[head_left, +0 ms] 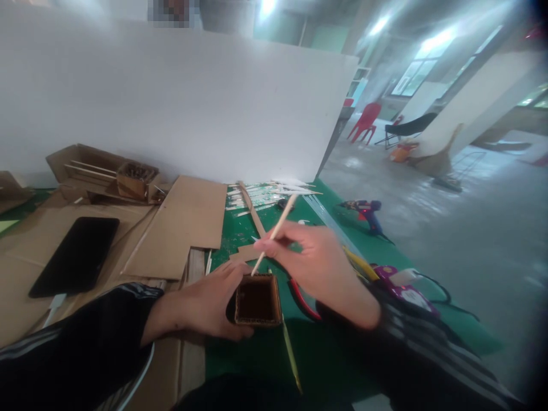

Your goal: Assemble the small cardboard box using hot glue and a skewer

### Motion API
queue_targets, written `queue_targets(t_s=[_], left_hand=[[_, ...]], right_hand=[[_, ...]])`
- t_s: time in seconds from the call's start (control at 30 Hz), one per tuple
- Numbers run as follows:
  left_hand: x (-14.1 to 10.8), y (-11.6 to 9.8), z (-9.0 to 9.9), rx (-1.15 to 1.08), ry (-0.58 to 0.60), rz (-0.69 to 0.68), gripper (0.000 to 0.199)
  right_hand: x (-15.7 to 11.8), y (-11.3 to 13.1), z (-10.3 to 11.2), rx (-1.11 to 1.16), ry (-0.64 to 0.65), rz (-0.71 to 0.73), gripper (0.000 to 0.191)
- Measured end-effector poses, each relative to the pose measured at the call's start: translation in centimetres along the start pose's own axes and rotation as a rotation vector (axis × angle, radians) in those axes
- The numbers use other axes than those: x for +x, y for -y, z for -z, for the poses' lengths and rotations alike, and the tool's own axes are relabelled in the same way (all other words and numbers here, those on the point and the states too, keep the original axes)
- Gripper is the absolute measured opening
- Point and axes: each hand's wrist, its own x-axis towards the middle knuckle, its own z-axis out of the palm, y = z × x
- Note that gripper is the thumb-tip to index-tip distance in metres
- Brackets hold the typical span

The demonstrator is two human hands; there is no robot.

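My left hand (214, 305) is wrapped round the left side of a small open-topped cardboard box (259, 275). The box's mouth faces up toward me, and its inside is dark. In a pinch between thumb and fingers, my right hand (312, 257) holds a thin wooden stick (282, 220). The stick slants, with its lower end at the box's far left rim; whether it touches the rim I cannot tell. Under my right wrist lies a tool with a red handle (305, 301), partly hidden. A thin yellowish stick (291, 357) lies just in front of the box.
Left are cardboard sheets (192, 208), a black phone (77, 257) with a cable, and a small box of sticks (137, 177). White strips (257, 197) lie at the back before a white partition (192, 103). A glue gun (366, 212) and a purple device (402, 288) are right.
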Motion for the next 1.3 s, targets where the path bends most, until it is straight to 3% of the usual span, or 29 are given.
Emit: queue_targets(t_s=[0.1,0.17,0.3,0.5,1.3], left_hand=[[-0.1,-0.3,0.0,-0.014,-0.012,0.013,0.070],[-0.1,-0.4,0.0,-0.030,-0.020,0.014,0.077],[0.1,-0.4,-0.2,-0.038,-0.037,0.044,0.086],[0.3,-0.3,-0.1,-0.031,-0.025,0.003,0.063],[-0.1,0.8,-0.4,-0.034,-0.038,0.006,0.076]], right_hand=[[-0.1,0.5,1.6,0.100,-0.260,0.039,0.025],[-0.2,0.7,2.1,0.146,-0.317,0.065,0.021],[0.0,0.1,1.2,0.143,-0.192,0.037,0.024],[0.6,-1.0,-0.5,0.161,-0.053,-0.044,0.029],[1.8,-2.6,-0.8,0.432,-0.021,-0.147,0.037]])
